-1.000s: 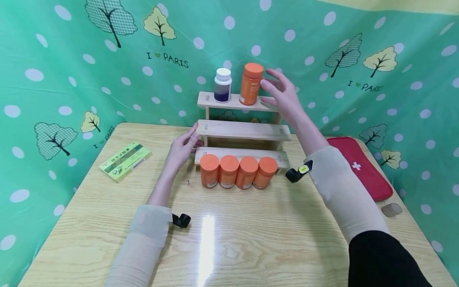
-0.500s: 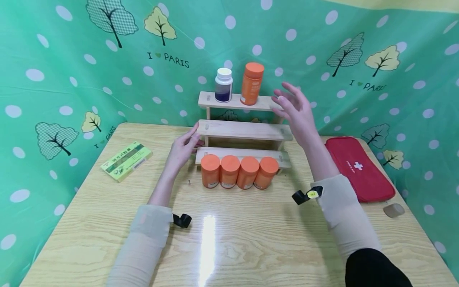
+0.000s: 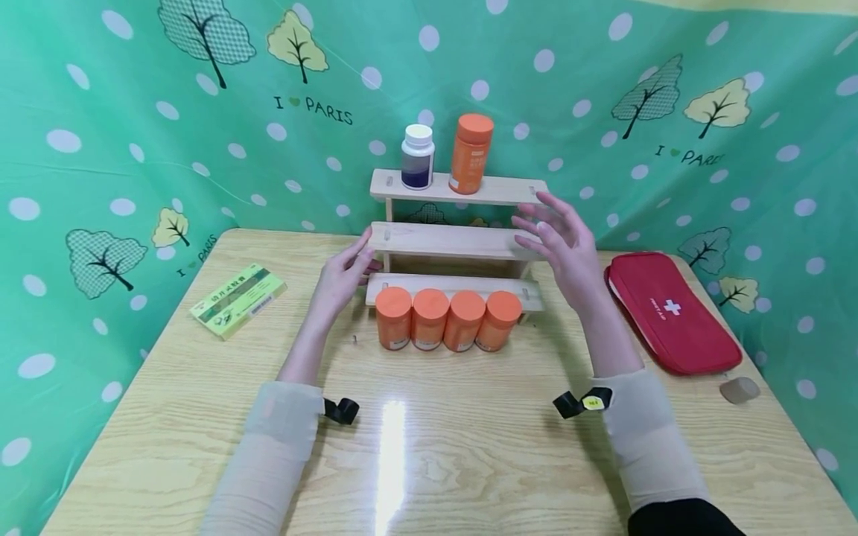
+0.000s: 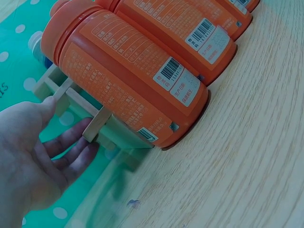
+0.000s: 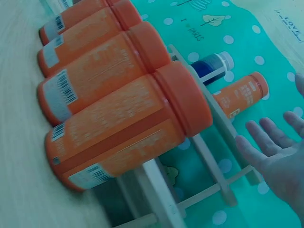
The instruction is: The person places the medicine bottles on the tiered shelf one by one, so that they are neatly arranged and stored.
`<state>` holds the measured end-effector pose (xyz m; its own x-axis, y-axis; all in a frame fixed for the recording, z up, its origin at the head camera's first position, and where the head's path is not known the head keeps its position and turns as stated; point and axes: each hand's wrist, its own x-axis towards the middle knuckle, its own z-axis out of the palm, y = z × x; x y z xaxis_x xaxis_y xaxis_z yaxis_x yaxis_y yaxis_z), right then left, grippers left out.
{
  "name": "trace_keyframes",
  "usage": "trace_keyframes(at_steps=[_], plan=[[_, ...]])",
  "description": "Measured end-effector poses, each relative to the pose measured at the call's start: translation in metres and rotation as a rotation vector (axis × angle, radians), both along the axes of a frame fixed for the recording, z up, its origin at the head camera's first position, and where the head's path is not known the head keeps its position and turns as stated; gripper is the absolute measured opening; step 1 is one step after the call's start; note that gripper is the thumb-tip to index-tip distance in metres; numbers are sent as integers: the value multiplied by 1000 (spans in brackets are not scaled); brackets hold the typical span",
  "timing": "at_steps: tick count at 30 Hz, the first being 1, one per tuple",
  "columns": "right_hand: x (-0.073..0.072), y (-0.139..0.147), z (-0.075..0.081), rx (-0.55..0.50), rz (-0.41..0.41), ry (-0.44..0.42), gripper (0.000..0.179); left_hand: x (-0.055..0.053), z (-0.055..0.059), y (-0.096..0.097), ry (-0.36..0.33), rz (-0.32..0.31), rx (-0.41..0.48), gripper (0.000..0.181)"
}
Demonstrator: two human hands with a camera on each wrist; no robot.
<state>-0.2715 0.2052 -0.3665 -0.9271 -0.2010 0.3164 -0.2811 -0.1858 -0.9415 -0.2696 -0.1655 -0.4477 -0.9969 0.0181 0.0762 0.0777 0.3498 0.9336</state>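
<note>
A three-tier wooden display shelf [image 3: 456, 240] stands at the back of the table. My left hand [image 3: 338, 279] holds its left end, thumb and fingers at the board ends [image 4: 97, 124]. My right hand [image 3: 566, 249] is in the air by the shelf's right end, fingers loosely bent and nothing held. On the top tier, a white-capped bottle with a dark blue lower part [image 3: 417, 158] stands left of an orange bottle [image 3: 471, 155]. Several orange bottles [image 3: 429, 320] stand upright in a row before the bottom tier; the right wrist view shows their labels and barcodes.
At the left lies a yellow-green medicine box [image 3: 238, 300]. To the right are a red first-aid pouch [image 3: 673, 316] with a white cross and a small grey-brown object [image 3: 739, 390]. A green patterned cloth [image 3: 268, 179] hangs behind the table [image 3: 469, 447].
My right hand has drawn away from the orange bottle on the top tier, first rightward, then down beside the shelf. That bottle stays in place. My left hand has stayed at the shelf's left end.
</note>
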Motion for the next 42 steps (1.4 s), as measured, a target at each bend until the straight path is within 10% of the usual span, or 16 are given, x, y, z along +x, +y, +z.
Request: trace_keyframes(at_steps=[42], plan=[[34, 29, -54, 415, 256, -100, 57, 4, 11, 2, -56, -20, 40, 51]])
